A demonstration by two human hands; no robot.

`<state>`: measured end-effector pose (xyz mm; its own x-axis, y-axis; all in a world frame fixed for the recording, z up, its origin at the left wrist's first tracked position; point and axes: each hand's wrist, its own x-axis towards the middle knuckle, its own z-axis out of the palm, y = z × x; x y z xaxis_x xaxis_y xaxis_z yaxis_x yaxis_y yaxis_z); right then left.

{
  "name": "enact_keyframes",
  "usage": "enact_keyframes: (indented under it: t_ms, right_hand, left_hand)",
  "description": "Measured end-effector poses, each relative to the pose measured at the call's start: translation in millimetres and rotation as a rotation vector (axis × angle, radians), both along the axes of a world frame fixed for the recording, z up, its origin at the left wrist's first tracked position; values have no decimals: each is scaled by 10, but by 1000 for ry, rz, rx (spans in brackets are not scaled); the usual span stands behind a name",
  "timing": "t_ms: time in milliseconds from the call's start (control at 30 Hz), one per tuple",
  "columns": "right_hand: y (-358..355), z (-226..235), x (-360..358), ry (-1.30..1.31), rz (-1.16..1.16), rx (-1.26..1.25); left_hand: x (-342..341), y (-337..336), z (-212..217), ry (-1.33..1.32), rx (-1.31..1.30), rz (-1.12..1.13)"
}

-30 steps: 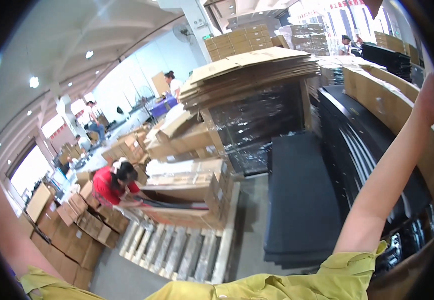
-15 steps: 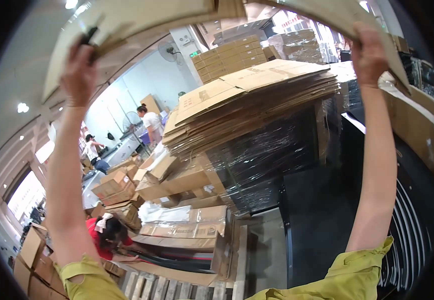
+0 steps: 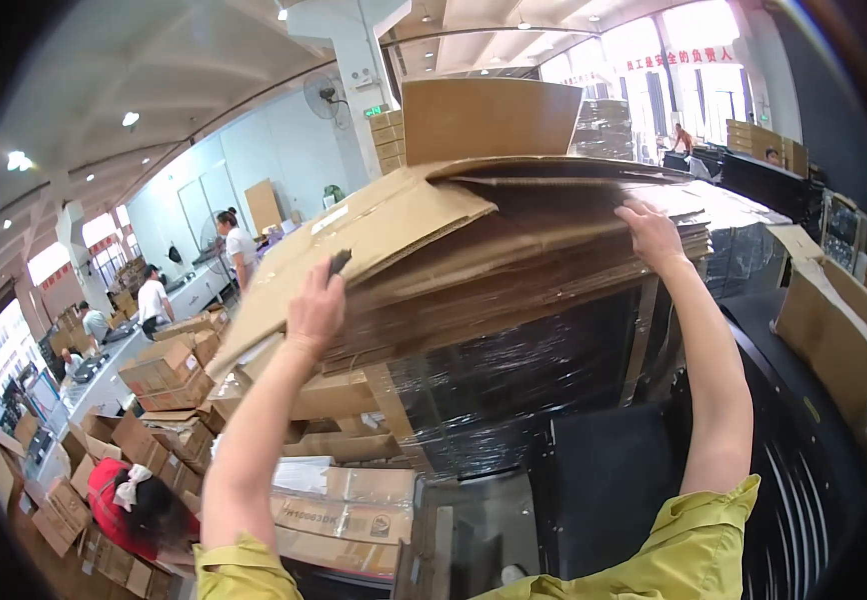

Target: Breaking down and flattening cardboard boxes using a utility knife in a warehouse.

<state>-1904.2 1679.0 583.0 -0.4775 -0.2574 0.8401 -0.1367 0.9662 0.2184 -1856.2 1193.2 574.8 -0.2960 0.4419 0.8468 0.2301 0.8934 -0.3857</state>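
Head view: a loose brown carton (image 3: pixel 374 235) lies over the top of the cardboard stack (image 3: pixel 514 295), one wide flap sloping down past the stack's left end. Behind the stack's top edge, a brown panel (image 3: pixel 494 122) stands nearly upright. My left grip (image 3: pixel 316 312) is clenched round a small black object (image 3: pixel 341 263), just beside the sloping flap; I cannot tell whether my knuckles touch it. My right grip (image 3: pixel 654 237) has its fingers bent at the carton's edge, near the stack's right end; I cannot tell whether it pinches.

Under the stack's uneven front edges sits a dark film-wrapped load (image 3: pixel 484 385). In front of the stack, a narrow strip of floor (image 3: pixel 504 505) gives room between a lower carton (image 3: pixel 354 515) and black panels (image 3: pixel 604 490). Well to the stack's front left, a person in red (image 3: pixel 114 505) bends among boxes (image 3: pixel 169 375).
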Motion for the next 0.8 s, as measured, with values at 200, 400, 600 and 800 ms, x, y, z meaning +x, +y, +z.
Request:
enact_keyframes:
  t_ms: [200, 400, 600, 800]
  right_hand:
    - [-418, 351, -202, 231, 172, 32]
    - [-387, 314, -972, 30, 254, 97]
    - [-123, 487, -1131, 44, 189, 101]
    - [591, 287, -850, -11, 98, -7]
  left_hand:
    - [15, 34, 284, -31, -171, -165]
    - [-145, 93, 303, -19, -5, -117]
    - [-242, 166, 565, -139, 101, -234]
    - [-411, 665, 432, -71, -17, -305]
